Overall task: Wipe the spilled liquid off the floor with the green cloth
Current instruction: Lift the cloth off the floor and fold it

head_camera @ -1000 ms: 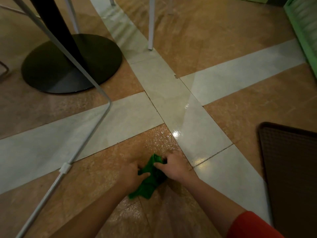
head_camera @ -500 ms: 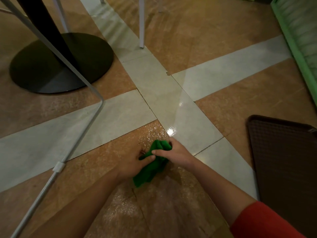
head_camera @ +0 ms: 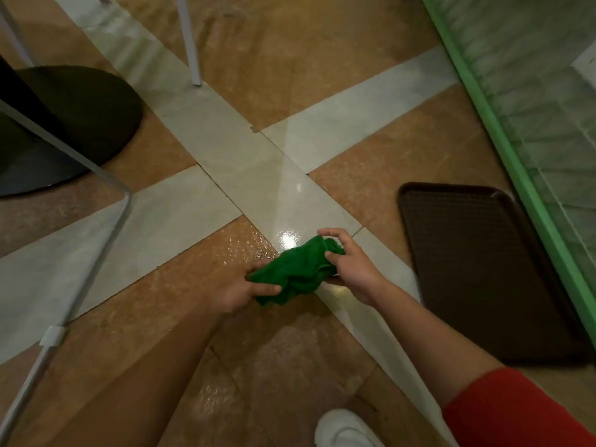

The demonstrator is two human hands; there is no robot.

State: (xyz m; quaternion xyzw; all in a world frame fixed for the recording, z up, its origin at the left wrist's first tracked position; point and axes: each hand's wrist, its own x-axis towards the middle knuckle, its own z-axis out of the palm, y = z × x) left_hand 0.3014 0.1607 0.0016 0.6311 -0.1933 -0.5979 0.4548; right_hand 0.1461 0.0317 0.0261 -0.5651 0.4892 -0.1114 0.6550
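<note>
The green cloth is bunched up between both hands just above the tiled floor. My left hand grips its lower left end with thumb on top. My right hand pinches its upper right end, fingers curled around it. A wet glistening patch of spilled liquid lies on the brown tile just beyond the cloth, with a bright glare on the pale tile strip. Whether the cloth touches the floor I cannot tell.
A dark brown tray lies on the floor to the right. A green-framed panel runs along the far right. A black round table base and white metal chair legs stand at left. A white shoe is at the bottom.
Both hands and the cloth have shifted right and away from me, off the brown tile toward the pale strip. The cloth is now stretched wider between the hands. The view has swung right.
</note>
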